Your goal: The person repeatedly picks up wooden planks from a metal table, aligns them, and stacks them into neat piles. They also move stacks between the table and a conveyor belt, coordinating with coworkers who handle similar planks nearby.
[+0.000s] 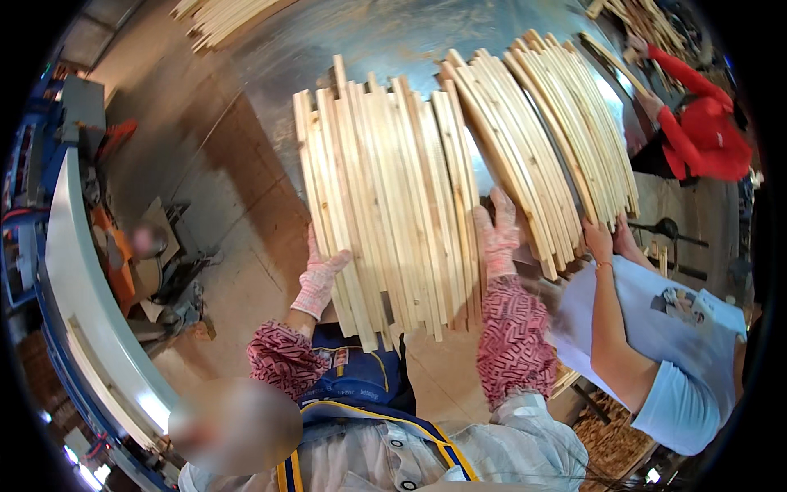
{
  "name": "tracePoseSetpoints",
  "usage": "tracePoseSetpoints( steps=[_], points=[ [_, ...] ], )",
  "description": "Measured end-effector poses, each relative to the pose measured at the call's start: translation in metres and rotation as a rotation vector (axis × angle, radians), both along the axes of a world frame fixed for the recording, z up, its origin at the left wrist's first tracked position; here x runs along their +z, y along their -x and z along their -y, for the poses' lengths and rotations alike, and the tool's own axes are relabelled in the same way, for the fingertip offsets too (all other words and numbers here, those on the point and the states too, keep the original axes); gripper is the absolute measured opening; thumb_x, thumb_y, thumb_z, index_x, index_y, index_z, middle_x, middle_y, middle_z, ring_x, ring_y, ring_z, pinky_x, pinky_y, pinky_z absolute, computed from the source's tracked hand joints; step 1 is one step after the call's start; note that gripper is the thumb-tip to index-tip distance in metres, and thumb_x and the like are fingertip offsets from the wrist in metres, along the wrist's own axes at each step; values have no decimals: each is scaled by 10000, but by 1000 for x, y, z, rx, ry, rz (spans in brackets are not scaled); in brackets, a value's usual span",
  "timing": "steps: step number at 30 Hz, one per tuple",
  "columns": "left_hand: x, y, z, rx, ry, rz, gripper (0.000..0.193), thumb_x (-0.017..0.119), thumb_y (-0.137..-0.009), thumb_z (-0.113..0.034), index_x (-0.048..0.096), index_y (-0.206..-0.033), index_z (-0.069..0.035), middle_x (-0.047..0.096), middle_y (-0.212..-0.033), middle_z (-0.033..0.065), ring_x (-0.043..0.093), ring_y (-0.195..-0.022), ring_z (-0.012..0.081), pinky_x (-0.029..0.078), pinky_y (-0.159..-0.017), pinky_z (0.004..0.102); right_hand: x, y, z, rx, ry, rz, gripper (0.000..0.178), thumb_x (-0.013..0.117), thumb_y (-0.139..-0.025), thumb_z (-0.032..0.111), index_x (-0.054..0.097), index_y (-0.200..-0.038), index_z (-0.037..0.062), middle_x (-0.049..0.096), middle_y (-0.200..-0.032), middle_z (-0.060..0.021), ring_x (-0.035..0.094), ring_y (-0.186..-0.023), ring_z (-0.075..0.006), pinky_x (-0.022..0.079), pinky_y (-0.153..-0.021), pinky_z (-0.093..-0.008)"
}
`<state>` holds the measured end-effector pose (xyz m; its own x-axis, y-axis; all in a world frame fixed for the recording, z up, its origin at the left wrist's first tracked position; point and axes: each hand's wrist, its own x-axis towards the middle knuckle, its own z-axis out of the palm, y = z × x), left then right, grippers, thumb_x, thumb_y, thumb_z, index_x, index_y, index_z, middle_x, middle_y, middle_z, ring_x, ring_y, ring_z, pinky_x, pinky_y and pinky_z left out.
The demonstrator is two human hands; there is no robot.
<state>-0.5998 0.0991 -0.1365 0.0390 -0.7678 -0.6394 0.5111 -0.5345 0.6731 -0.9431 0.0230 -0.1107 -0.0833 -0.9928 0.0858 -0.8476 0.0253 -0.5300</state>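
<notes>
A wide batch of pale wooden strips (385, 189) lies side by side in front of me, its ends uneven. My left hand (322, 275), in a pinkish-white work glove, grips the batch's left edge near its lower end, thumb over the top. At the opposite edge my right hand (498, 234), gloved alike, presses against the outermost strips with its fingers pointing away from me. The batch is held between both hands, its near ends reaching over my blue apron (352, 373). Fingers under the strips are hidden.
Right of it lie two more batches of strips (516, 156) on the shiny metal table (270, 66). A person in a light blue shirt (656, 328) has both hands at those near ends. A person in red (709, 135) handles strips farther right. A long pale machine (82, 262) stands left.
</notes>
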Motion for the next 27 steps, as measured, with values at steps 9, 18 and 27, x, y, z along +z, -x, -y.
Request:
tracePoseSetpoints(
  steps=[9,18,27],
  points=[
    [19,-51,-16,-75,-94,-40,1069,829,-637,19,210,-1505,-66,606,-1221,111,592,-1088,200,492,-944,356,-16,-42,-50,-302,-602,1220,540,525,-934,75,326,-1434,24,621,-1143,-239,638,-1037,-335,564,-876,-441],
    [95,-85,-44,21,58,287,1147,824,-635,-53,131,-1546,-136,487,-1396,118,472,-1250,206,367,-1062,308,41,-105,10,91,-630,1024,717,660,-772,141,368,-1422,67,564,-1092,-72,563,-935,-186,501,-781,-298],
    [173,-284,-182,551,326,203,973,756,-784,-127,142,-1539,-137,550,-1314,118,532,-1190,232,459,-989,350,150,-374,-6,552,-707,1093,656,652,-791,118,402,-1393,44,596,-1084,-65,585,-939,-176,509,-818,-308]
  ],
)
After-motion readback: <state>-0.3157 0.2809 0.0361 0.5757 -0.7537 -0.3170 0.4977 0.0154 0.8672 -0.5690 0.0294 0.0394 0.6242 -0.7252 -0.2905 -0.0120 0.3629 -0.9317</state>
